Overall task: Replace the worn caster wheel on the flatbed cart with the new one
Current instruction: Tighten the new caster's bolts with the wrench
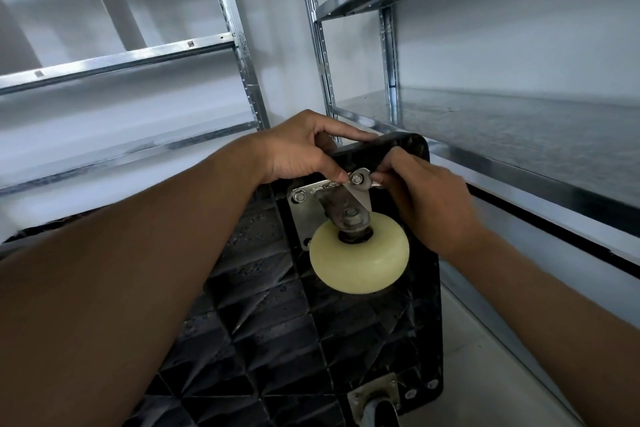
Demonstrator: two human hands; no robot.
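Centre frame, the left hand point(298, 152) grips the black ribbed plastic cart point(398, 146) by its edge. The right hand point(426, 204) pinches the silver corner bolt point(356, 178); best turned squarely.

Pale cream-yellow caster wheel point(359, 253), dull silver-grey mounting plate point(304, 198) with bright silver bolt point(356, 178), black cart underside point(263, 315) in a raised ribbed triangle pattern, shiny grey galvanised shelving point(502, 135), speckled grey shelf surface, white wall point(277, 28).

Cream caster wheel point(360, 253) on a steel plate point(300, 215) — bolt point(356, 178) at its top corner — on the black cart point(277, 340), underside exposed.
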